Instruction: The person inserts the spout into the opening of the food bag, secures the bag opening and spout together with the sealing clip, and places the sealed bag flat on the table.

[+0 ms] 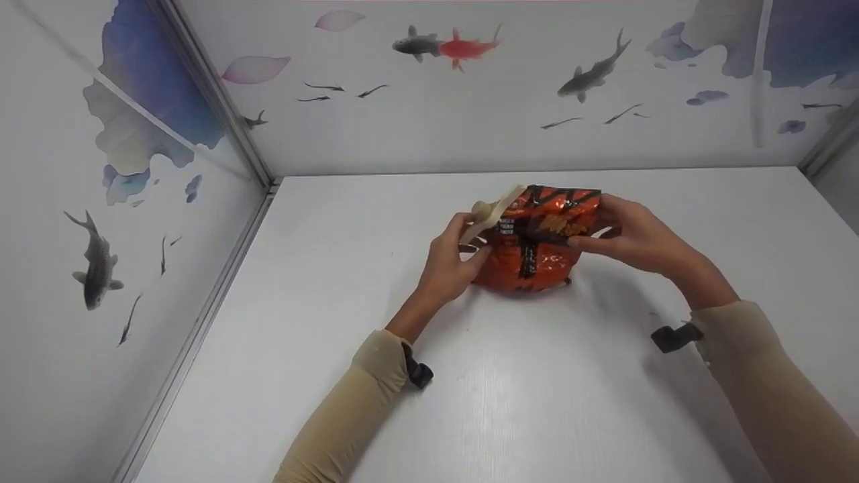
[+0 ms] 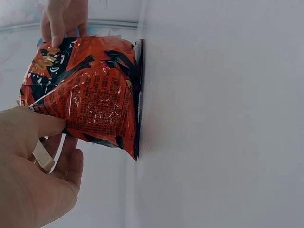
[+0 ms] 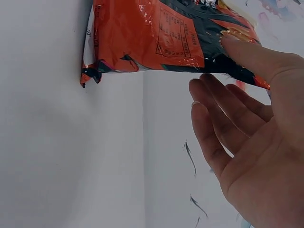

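An orange-and-black snack bag stands on the white table, its upper part folded over toward the front. At its upper left is a beige bag clip, a long strip with a round knob, slanting along the bag's edge. My left hand holds this clip, its thumb against the bag; in the left wrist view the clip's end sticks out between thumb and fingers. My right hand pinches the folded top at the right, thumb in front and fingers behind, as the right wrist view shows on the bag.
The white table meets a back wall printed with fish and petals, close behind the bag. A similar printed panel stands along the left side. Each sleeve cuff carries a small black camera.
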